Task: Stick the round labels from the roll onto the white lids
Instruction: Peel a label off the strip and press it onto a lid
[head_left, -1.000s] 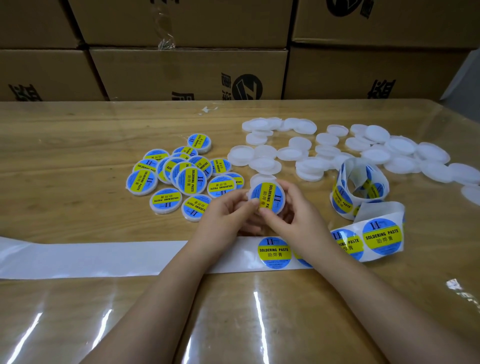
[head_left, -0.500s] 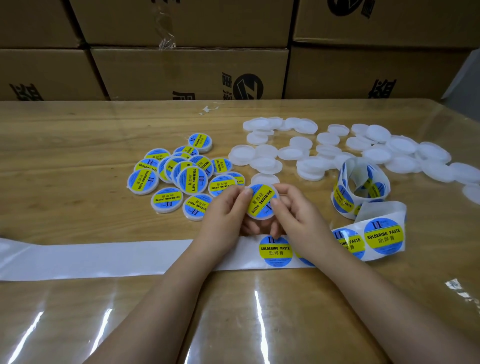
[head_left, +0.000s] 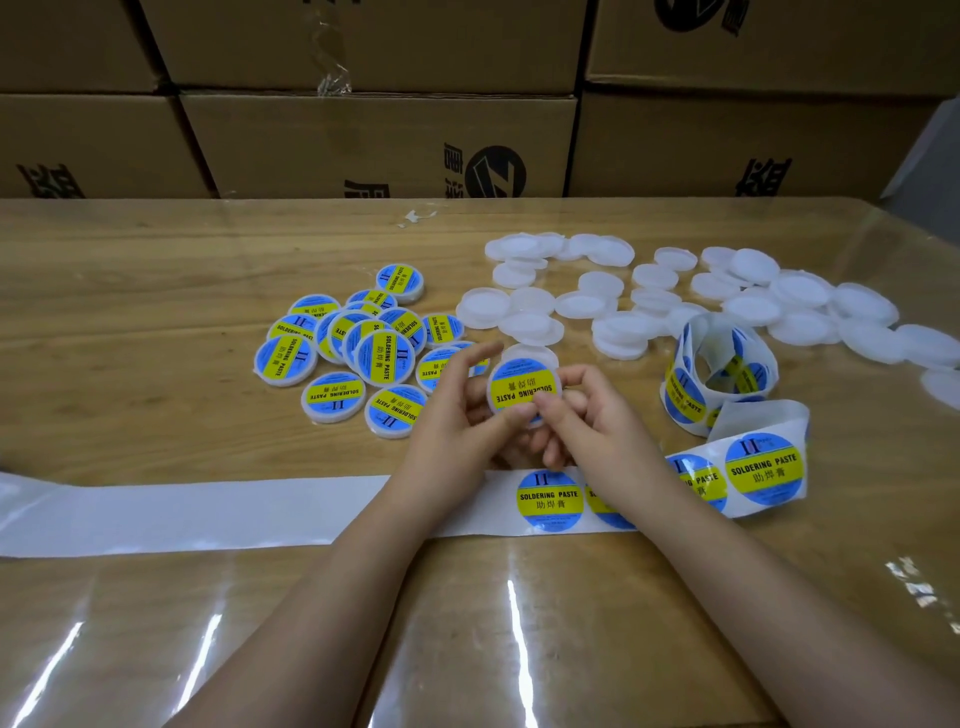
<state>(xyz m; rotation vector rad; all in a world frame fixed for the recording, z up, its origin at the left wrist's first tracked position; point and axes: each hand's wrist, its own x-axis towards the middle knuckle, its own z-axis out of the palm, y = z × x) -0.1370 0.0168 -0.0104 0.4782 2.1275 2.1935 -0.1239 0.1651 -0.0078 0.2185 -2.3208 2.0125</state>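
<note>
1. Labelled lid: I saw it held just above the table, its blue-and-yellow "SOLDERING PASTE" face tilted toward the camera.
2. Left hand: grasped that lid, thumb on its near edge, forefinger raised straight.
3. Right hand: grasped the same lid, thumb on its near edge, fingers curled behind.
4. Finished lids: clustered left of the hands.
5. Plain white lids: scattered far and right.
6. Label roll: stood right of the hands, its labelled strip running near and left under the right wrist.
7. White backing strip: lay flat, left of the left forearm.
8. Cardboard boxes: stacked along the far edge.
</note>
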